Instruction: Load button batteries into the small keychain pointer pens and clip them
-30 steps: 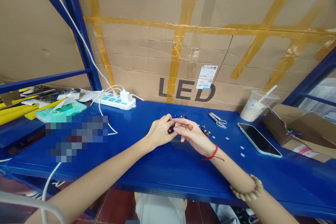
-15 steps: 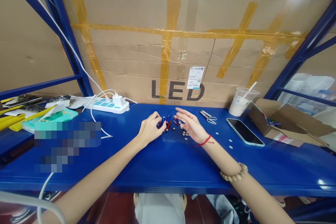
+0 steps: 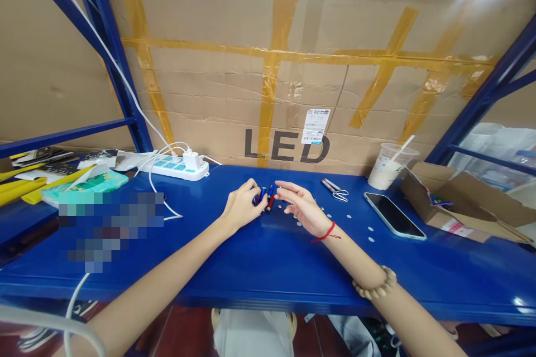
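My left hand [image 3: 245, 202] is curled over small shiny blue cylinders [image 3: 263, 192], closed on at least one; its fingers hide part of the bunch. A dark red cylinder [image 3: 270, 203] of similar size lies just right of those fingertips. My right hand [image 3: 302, 207] hovers at the right side of the bunch, fingers stretched out and thumb apart, with nothing visibly held. Under and around it lie several small silvery discs like button cells [image 3: 298, 224], partly covered by the palm. The metal clips seen there before are hidden behind the right hand.
Scissors-like folding tool [image 3: 335, 189], a phone [image 3: 394, 216], a drink cup [image 3: 387, 170] and an open cardboard box [image 3: 456, 206] stand to the right. A white power strip [image 3: 173, 167] with cables lies back left. Cardboard [image 3: 201, 89] walls off the rear of the blue table [image 3: 251, 268].
My right hand has moved slightly left toward the cylinders and now covers the clips and more of the discs. My left hand stays closed in nearly the same place. The view has shifted a little.
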The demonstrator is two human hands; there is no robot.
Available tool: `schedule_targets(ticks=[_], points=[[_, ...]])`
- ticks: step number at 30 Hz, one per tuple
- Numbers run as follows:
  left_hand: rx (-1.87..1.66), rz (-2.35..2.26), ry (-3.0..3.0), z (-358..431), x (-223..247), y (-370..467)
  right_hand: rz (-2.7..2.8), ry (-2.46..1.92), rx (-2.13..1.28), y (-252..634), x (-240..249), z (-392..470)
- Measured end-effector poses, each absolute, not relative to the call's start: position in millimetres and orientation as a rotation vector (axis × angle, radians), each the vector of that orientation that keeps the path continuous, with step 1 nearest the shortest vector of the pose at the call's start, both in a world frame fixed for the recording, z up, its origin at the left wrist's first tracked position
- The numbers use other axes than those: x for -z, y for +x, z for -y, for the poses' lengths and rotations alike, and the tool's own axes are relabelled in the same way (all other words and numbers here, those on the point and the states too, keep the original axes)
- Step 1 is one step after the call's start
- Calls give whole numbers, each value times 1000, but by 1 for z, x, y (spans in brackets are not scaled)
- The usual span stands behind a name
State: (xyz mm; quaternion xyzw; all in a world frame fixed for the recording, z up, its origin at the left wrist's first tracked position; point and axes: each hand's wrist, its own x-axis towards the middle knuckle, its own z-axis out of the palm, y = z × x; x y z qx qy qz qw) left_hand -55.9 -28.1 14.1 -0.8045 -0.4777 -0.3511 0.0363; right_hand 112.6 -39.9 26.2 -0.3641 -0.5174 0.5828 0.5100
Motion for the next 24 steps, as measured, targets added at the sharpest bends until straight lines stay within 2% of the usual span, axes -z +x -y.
schedule_targets(ticks=[24], points=[[1014,1421,-2565,23,-9,-59,1427,-852,-1510,102,-36,59]])
